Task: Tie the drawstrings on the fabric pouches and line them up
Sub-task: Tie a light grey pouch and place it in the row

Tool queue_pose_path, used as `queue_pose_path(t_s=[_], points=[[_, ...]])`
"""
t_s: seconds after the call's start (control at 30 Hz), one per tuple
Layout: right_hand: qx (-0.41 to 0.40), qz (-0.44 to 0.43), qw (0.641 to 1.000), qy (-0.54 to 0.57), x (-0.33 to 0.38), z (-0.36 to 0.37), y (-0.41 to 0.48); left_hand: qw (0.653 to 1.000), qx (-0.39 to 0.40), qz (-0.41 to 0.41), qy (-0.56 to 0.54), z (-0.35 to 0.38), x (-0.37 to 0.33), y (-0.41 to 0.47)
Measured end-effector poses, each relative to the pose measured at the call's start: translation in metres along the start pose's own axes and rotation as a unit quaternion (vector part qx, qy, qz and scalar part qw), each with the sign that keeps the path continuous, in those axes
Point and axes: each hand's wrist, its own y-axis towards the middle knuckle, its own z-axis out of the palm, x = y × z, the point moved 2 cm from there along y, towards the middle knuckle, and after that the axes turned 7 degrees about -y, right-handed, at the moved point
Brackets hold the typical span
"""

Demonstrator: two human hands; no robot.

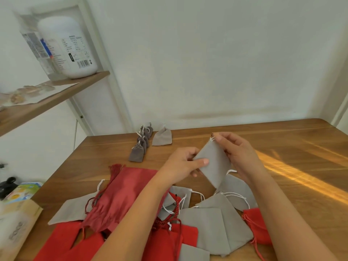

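I hold a light grey pouch (213, 162) in the air above the wooden table (273, 185). My left hand (185, 164) pinches its left side, thumb on the front. My right hand (239, 151) grips its top end, where the white drawstring (212, 138) pokes out by the fingertips. At the far edge stands a row of small dark grey tied pouches (141, 146), and a light grey tied pouch (162, 138) sits to their right. A loose heap of grey pouches (212, 223) and red pouches (120, 196) lies in front of me.
A wooden shelf (49, 102) at the upper left carries a large white jar (67, 48). A cardboard box (15, 228) and a colourful pack (23, 191) lie at the table's left edge. Sunlight streaks cross the right part of the table.
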Motion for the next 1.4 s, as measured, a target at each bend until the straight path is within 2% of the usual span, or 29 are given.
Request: queue_pose_path(t_s=[0.13, 0.23, 0.43, 0.5, 0.63, 0.73, 0.8, 0.93, 1.07, 1.17, 1.27, 1.4], points=[[0.04, -0.04, 0.996, -0.065, 0.0, 0.011, -0.004, 0.984, -0.172, 0.048, -0.011, -0.019, 0.004, -0.006], [0.056, -0.057, 0.994, -0.078, -0.002, 0.018, -0.005, 0.968, -0.239, 0.061, -0.045, -0.029, 0.009, -0.009], [0.005, -0.11, 0.982, -0.155, -0.006, 0.027, -0.005, 0.969, -0.229, 0.092, -0.019, -0.03, 0.019, -0.011], [-0.005, -0.118, 0.982, -0.145, -0.007, 0.028, -0.004, 0.967, -0.229, 0.106, -0.039, -0.031, 0.021, -0.012], [-0.002, -0.127, 0.984, -0.122, -0.009, 0.031, -0.003, 0.947, -0.28, 0.132, -0.087, -0.034, 0.021, -0.015], [0.017, -0.136, 0.979, -0.153, -0.009, 0.036, -0.006, 0.933, -0.317, 0.141, -0.094, -0.036, 0.022, -0.015], [0.025, -0.134, 0.97, -0.203, -0.014, 0.039, -0.007, 0.926, -0.328, 0.144, -0.12, -0.037, 0.023, -0.015], [-0.018, -0.121, 0.944, -0.308, -0.024, 0.039, -0.006, 0.918, -0.335, 0.132, -0.165, -0.042, 0.026, -0.016], [-0.016, -0.135, 0.908, -0.398, -0.022, 0.038, -0.007, 0.906, -0.315, 0.124, -0.255, -0.044, 0.025, -0.016], [-0.02, -0.128, 0.882, -0.453, -0.019, 0.037, -0.006, 0.894, -0.328, 0.117, -0.283, -0.046, 0.025, -0.017], [-0.043, -0.115, 0.866, -0.485, -0.016, 0.03, -0.003, 0.877, -0.364, 0.124, -0.288, -0.056, 0.029, -0.018], [-0.048, -0.12, 0.865, -0.485, -0.011, 0.026, 0.0, 0.856, -0.398, 0.117, -0.31, -0.067, 0.033, -0.019]])
